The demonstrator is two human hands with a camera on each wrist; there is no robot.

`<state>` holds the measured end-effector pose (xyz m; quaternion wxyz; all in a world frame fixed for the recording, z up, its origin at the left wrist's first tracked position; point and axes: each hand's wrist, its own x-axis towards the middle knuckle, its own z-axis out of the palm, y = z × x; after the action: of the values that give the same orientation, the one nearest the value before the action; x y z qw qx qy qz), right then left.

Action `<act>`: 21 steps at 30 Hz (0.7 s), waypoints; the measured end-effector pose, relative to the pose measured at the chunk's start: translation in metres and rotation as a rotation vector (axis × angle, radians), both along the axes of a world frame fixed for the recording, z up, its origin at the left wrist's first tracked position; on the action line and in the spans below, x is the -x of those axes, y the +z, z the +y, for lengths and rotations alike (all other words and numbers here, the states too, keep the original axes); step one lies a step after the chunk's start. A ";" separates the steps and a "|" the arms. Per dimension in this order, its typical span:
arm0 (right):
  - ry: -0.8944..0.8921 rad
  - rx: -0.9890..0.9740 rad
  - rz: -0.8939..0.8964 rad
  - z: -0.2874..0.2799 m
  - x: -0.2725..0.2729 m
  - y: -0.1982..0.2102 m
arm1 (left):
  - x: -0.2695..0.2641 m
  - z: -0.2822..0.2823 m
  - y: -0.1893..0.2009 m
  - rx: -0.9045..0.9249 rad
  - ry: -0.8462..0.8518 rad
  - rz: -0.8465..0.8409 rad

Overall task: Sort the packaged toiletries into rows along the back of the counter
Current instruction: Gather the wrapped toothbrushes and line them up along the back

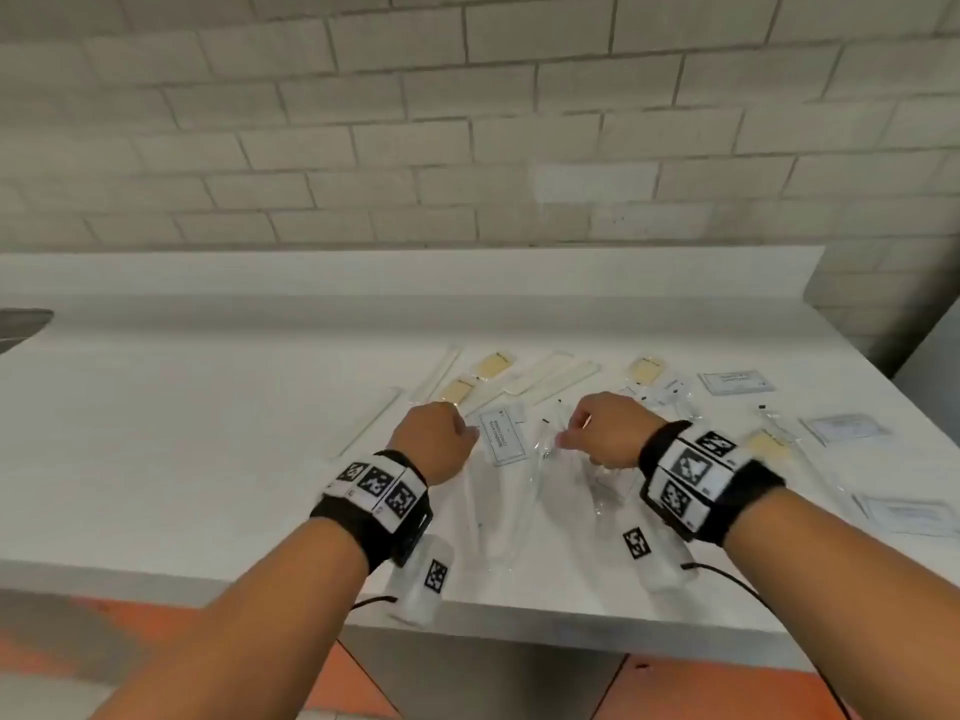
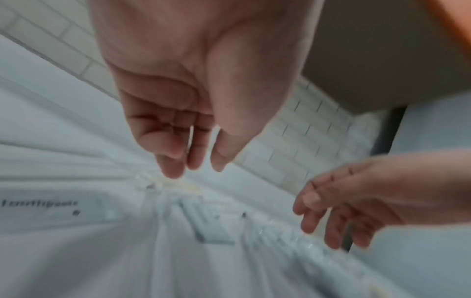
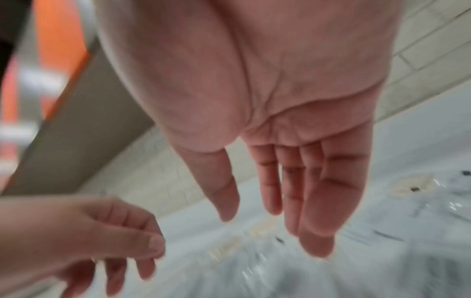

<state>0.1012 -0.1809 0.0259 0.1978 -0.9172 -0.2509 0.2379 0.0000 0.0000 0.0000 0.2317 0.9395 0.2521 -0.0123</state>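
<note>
Packaged toiletries lie scattered over the right half of the white counter (image 1: 182,459). Among them are a labelled white sachet (image 1: 501,439), yellow sachets (image 1: 496,366), long cream packs (image 1: 550,379) and clear-wrapped packs (image 1: 498,517). My left hand (image 1: 462,433) hovers just left of the labelled sachet, fingers loosely curled and holding nothing, as the left wrist view of this left hand (image 2: 193,161) confirms. My right hand (image 1: 569,433) hovers over the clear packs; the right wrist view shows this right hand (image 3: 267,221) with straight, relaxed fingers and nothing in it. A pack marked toothpaste (image 2: 39,203) lies below the left wrist.
More white sachets (image 1: 735,381) (image 1: 847,428) (image 1: 904,511) and a yellow sachet (image 1: 769,444) lie at the right. A thin long packet (image 1: 371,426) lies leftmost. A sink edge (image 1: 23,324) shows far left. The raised back ledge (image 1: 363,272) meets a tiled wall.
</note>
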 end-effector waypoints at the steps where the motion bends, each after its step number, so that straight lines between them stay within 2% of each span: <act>1: -0.009 0.092 -0.026 0.010 -0.007 -0.009 | -0.007 -0.001 -0.006 -0.049 0.024 0.074; 5: -0.070 0.302 -0.089 0.029 -0.017 -0.039 | -0.018 -0.003 -0.032 -0.115 0.123 0.248; 9: -0.116 0.310 -0.100 0.033 -0.024 -0.052 | -0.026 -0.001 -0.036 -0.103 0.101 0.243; 11: -0.107 0.317 -0.073 0.035 -0.024 -0.051 | -0.028 -0.001 -0.034 -0.048 0.143 0.212; 14: -0.200 0.172 -0.016 0.035 -0.029 -0.047 | -0.031 0.000 -0.033 0.057 0.220 0.121; 17: -0.306 -0.032 0.008 0.032 -0.035 -0.036 | -0.035 -0.006 -0.031 0.150 0.262 -0.115; 19: -0.359 -0.193 -0.005 0.026 -0.038 -0.029 | -0.039 -0.019 -0.029 0.218 0.204 -0.237; 21: -0.426 -0.367 0.019 0.017 -0.041 -0.023 | -0.041 -0.036 -0.030 0.273 0.128 -0.232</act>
<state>0.1418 -0.1641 0.0030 0.4084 -0.8958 -0.0897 0.1503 0.0411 -0.0358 -0.0300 0.3847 0.8766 0.2788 0.0765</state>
